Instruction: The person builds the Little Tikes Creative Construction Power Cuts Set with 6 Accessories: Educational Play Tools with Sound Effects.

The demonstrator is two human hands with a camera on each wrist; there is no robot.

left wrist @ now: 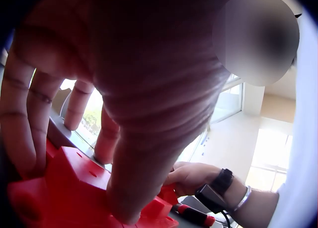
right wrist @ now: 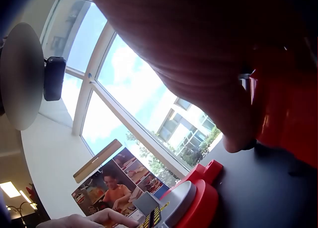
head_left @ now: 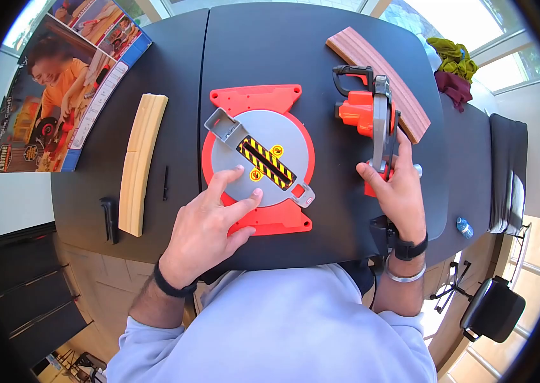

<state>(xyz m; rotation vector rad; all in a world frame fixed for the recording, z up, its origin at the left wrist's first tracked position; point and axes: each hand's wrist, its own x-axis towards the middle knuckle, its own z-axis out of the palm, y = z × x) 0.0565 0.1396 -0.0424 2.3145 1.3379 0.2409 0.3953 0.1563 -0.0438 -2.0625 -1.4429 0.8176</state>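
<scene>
A red toy saw base [head_left: 254,94] with a round grey turntable [head_left: 225,150] lies flat before me. A striped yellow-and-black strip [head_left: 266,163] crosses it on a grey arm. My left hand [head_left: 209,223] rests at the turntable's near left, fingers spread and fingertips on or close over the grey disc. To the right, my right hand [head_left: 401,191] grips the lower end of a red-and-grey toy saw head [head_left: 362,112] with a black handle, its thumb on the near side. The saw head stands upright beside the base, and the fingers behind it are partly hidden.
A curved tan wooden piece [head_left: 142,166], a thin dark stick [head_left: 166,183] and a black object [head_left: 109,220] lie at left. A printed box [head_left: 59,96] stands behind them. A reddish curved plank [head_left: 385,80] lies behind the saw head. A red-and-black handled tool [left wrist: 196,215] lies near the right wrist.
</scene>
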